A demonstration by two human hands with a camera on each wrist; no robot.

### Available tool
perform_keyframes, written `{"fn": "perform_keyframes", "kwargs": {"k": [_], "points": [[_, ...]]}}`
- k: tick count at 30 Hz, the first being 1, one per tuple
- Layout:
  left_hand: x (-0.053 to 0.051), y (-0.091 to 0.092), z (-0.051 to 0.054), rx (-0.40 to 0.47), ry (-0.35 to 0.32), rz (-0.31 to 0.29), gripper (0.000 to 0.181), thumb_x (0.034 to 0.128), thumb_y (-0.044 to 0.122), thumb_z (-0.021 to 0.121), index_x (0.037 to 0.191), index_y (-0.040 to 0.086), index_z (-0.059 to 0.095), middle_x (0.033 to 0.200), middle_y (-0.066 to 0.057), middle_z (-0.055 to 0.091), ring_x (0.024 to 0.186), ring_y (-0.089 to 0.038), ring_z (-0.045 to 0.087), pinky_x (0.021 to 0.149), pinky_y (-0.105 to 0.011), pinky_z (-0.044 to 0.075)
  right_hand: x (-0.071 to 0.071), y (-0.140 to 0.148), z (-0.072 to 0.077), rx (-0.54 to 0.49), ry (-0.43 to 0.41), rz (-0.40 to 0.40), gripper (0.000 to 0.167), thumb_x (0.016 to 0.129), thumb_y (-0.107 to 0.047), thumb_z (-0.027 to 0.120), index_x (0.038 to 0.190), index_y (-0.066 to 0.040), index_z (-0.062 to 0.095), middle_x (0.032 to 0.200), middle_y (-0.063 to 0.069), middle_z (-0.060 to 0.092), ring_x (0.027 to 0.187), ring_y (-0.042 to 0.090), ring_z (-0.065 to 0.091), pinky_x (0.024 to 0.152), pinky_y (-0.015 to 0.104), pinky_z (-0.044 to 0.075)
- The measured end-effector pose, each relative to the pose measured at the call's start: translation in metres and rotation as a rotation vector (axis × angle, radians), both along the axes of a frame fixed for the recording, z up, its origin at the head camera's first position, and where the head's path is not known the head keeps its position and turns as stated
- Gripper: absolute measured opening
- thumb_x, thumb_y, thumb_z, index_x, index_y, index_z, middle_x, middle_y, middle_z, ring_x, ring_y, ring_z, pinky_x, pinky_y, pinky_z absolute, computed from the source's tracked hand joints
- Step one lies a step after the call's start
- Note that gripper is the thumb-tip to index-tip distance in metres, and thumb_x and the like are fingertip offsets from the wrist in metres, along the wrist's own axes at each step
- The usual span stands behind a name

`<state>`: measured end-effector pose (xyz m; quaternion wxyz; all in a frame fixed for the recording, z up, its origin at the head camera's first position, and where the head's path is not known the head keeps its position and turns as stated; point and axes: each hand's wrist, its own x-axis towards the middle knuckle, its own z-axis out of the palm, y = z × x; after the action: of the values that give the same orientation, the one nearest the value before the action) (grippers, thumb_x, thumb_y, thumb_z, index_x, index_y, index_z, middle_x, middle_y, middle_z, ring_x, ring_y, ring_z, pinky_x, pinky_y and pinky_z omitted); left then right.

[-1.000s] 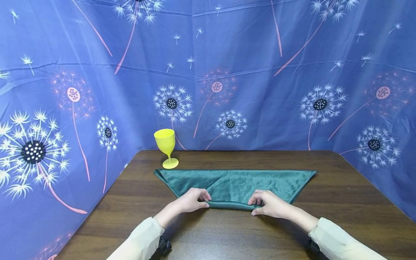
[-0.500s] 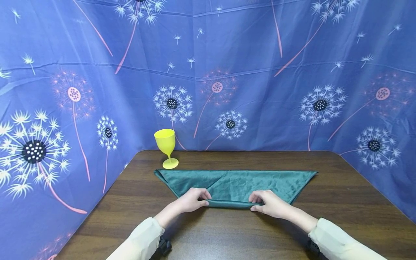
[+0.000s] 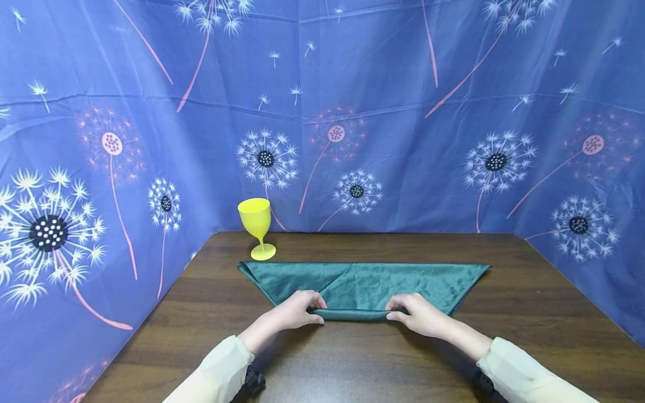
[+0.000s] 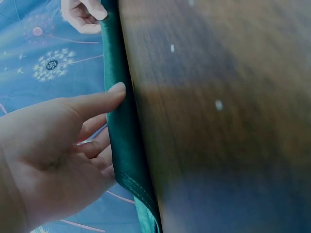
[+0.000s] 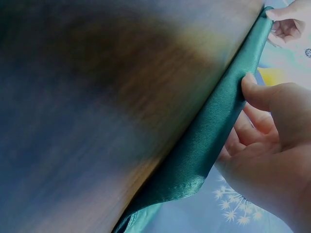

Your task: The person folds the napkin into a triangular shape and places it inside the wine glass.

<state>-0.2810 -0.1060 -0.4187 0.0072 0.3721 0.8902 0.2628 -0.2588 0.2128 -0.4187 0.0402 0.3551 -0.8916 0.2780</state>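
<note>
A green satin cloth [image 3: 373, 282] lies on the table, long straight edge at the back, sides slanting inward to a folded-over strip at the front. The left hand [image 3: 297, 310] grips the left part of that strip, thumb in front, fingers behind. At its right part the right hand [image 3: 420, 316] pinches it the same way. In the left wrist view the thumb of the left hand [image 4: 63, 145] presses on the green strip [image 4: 121, 107]. The right wrist view has the right hand [image 5: 272, 141] with its thumb tip on the strip [image 5: 214, 116]; its fingers are partly hidden behind the cloth.
A yellow goblet [image 3: 256, 221] stands upright behind the cloth's left corner. The brown wooden table [image 3: 544, 313] reaches back to a blue hanging fabric [image 3: 403, 157] with a dandelion print, which also covers the left and right sides.
Both hands stay in nearly the same place on the strip. The right thumb has moved slightly up and back against the front fold, and the strip's front edge sits marginally farther back.
</note>
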Motion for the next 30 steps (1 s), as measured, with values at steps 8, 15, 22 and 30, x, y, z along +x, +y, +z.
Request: {"fn": "perform_keyframes", "kwargs": {"k": [8,15,22,30], "points": [[-0.0005,0.0009,-0.0007,0.019,0.003,0.014,0.013,0.0827,0.008,0.070,0.095,0.006,0.064,0.088,-0.004,0.069,0.085,-0.016,0.065,0.077,-0.025,0.050,-0.0024,0.0001,-0.0015,-0.015,-0.008,-0.020,0.006,0.089,-0.014,0.062,0.093,-0.010,0.064,0.084,-0.008,0.065,0.079,0.004,0.060,0.069,0.025,0.050],[0.0007,0.0016,-0.0015,0.001,0.016,0.013,0.009,0.0840,0.009,0.068,0.092,0.007,0.065,0.085,-0.003,0.069,0.081,-0.013,0.064,0.075,-0.024,0.050,-0.0004,0.0001,-0.0053,-0.033,-0.034,-0.021,0.006,0.090,-0.015,0.061,0.093,-0.010,0.064,0.084,-0.007,0.065,0.078,0.003,0.059,0.067,0.024,0.050],[0.0022,0.0026,0.0016,-0.001,-0.014,0.020,0.008,0.0884,0.012,0.064,0.093,0.006,0.066,0.086,-0.004,0.070,0.083,-0.015,0.065,0.076,-0.026,0.050,-0.0019,0.0007,-0.0066,-0.039,-0.014,-0.010,0.007,0.091,-0.012,0.060,0.094,-0.009,0.065,0.086,-0.004,0.067,0.078,0.004,0.062,0.067,0.024,0.051],[0.0046,0.0041,0.0021,-0.047,0.004,0.029,0.013,0.0927,0.008,0.056,0.102,0.004,0.064,0.097,-0.008,0.070,0.095,-0.021,0.065,0.083,-0.032,0.051,-0.0028,0.0007,-0.0040,-0.024,-0.013,-0.012,0.007,0.091,-0.009,0.059,0.097,-0.007,0.062,0.088,-0.001,0.069,0.081,0.009,0.065,0.068,0.025,0.052]]}}
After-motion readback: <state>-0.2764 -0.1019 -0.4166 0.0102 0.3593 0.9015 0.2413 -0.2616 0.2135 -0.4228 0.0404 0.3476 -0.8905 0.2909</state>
